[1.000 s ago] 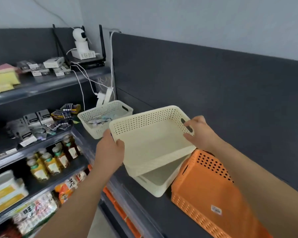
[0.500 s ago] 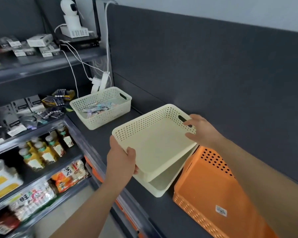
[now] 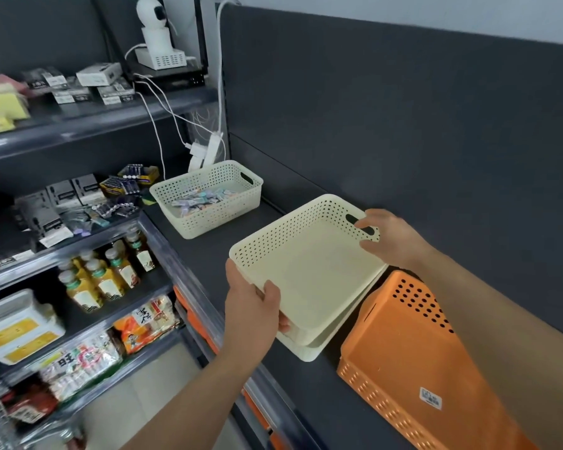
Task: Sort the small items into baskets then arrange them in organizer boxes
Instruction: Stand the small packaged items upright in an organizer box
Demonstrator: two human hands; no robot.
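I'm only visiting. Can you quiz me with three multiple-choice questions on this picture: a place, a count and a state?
1. Where is the basket of small items? A on the floor; B on the top shelf; C farther along the dark shelf than the held basket.
2. How many cream baskets show? A two; B three; C five.
3. How does the orange basket lie? A upside down; B upright and full; C hanging from a hook.
Answers: 1 C, it stands beyond the held one. 2 B, that one, the held one and the lower basket under it. 3 A, its flat base with the sticker faces up.
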